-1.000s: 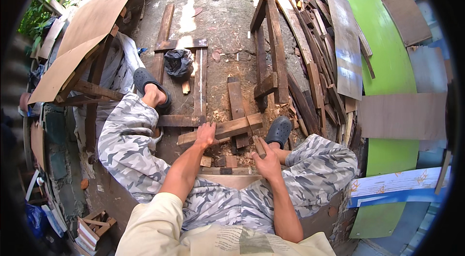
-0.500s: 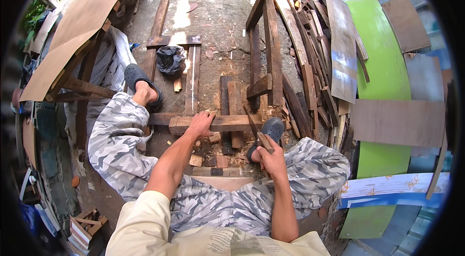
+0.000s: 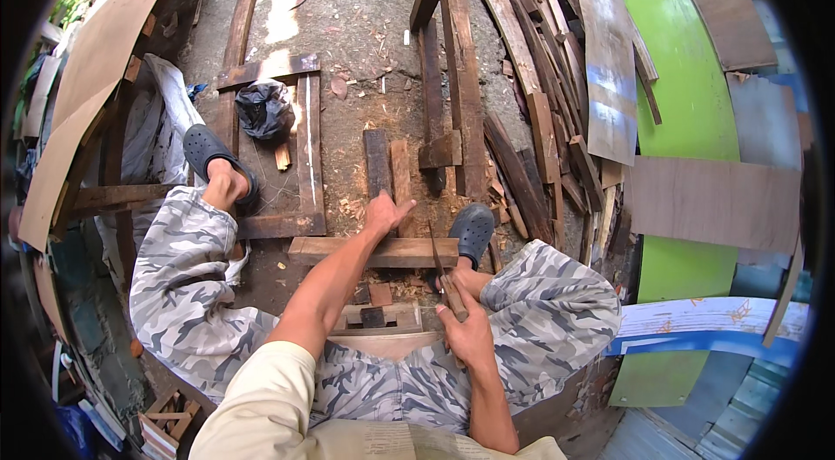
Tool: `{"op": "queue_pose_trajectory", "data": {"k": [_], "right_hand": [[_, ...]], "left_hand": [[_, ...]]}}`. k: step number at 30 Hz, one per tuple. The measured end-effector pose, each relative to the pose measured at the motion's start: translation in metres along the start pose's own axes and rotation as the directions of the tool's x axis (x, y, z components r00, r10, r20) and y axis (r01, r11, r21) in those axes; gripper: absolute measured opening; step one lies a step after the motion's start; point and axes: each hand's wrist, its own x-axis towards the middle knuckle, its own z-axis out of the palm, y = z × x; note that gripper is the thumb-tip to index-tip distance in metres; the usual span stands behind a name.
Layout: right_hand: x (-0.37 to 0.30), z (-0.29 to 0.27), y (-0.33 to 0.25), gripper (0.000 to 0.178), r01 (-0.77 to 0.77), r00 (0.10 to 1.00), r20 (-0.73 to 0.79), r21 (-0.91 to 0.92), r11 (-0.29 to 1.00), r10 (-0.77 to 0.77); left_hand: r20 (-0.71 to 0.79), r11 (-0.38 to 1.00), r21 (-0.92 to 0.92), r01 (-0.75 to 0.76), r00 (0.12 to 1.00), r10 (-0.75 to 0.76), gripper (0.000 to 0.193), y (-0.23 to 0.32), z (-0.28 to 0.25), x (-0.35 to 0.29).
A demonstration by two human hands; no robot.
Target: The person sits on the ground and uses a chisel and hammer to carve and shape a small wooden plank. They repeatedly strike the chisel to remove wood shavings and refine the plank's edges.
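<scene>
My right hand (image 3: 470,331) is closed round the wooden handle of a handsaw (image 3: 452,296). Its narrow dark blade points away from me and reaches the right part of a wooden beam (image 3: 348,252) lying crosswise between my feet. Just beyond that beam, my left hand (image 3: 385,215) is open, thumb and fingers spread, over the near part of two short wooden pieces, a dark one (image 3: 377,160) and a browner one (image 3: 401,171). Whether its fingertips touch them I cannot tell. My right shoe (image 3: 473,232) is close against the beam's right end.
A wooden frame (image 3: 310,147) lies ahead on the left, with a black plastic bag (image 3: 263,110) in it. Another frame (image 3: 458,69) stands ahead on the right. Beside it is a heap of scrap timber (image 3: 548,51). Sheets, including a green panel (image 3: 674,69), lie farther right.
My left hand has left the beam's top and moved forward to the short wooden pieces beyond it. The saw stays in my right hand. The whole view has shifted a little.
</scene>
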Motion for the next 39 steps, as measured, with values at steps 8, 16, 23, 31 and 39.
{"op": "queue_pose_trajectory", "data": {"k": [8, 16, 23, 31, 39], "right_hand": [[-0.016, -0.008, -0.058, 0.063, -0.021, 0.999, 0.043, -0.021, 1.0, 0.022], [-0.026, -0.013, -0.052, 0.064, -0.002, 0.999, 0.041, -0.036, 0.999, 0.003], [-0.042, -0.004, -0.044, 0.071, 0.139, 0.982, 0.152, -0.156, 0.978, -0.115], [-0.064, -0.017, -0.053, 0.068, 0.022, 0.99, 0.139, -0.121, 0.992, -0.005], [-0.063, -0.043, -0.022, 0.064, -0.003, 0.996, 0.087, 0.074, 0.997, -0.003]], "left_hand": [[-0.088, 0.993, 0.021, 0.113, 0.99, -0.111, 0.088, 0.018, 0.048, 0.012], [0.024, 1.0, 0.009, -0.007, 1.0, 0.006, 0.087, -0.001, 0.015, 0.006], [0.064, 0.956, -0.267, -0.119, 0.988, 0.14, 0.081, -0.051, -0.002, 0.013], [0.135, 0.956, -0.277, -0.1, 0.981, 0.141, 0.087, -0.082, 0.002, 0.031], [0.198, 0.991, 0.068, -0.119, 0.975, 0.103, 0.08, -0.078, -0.007, 0.046]]}}
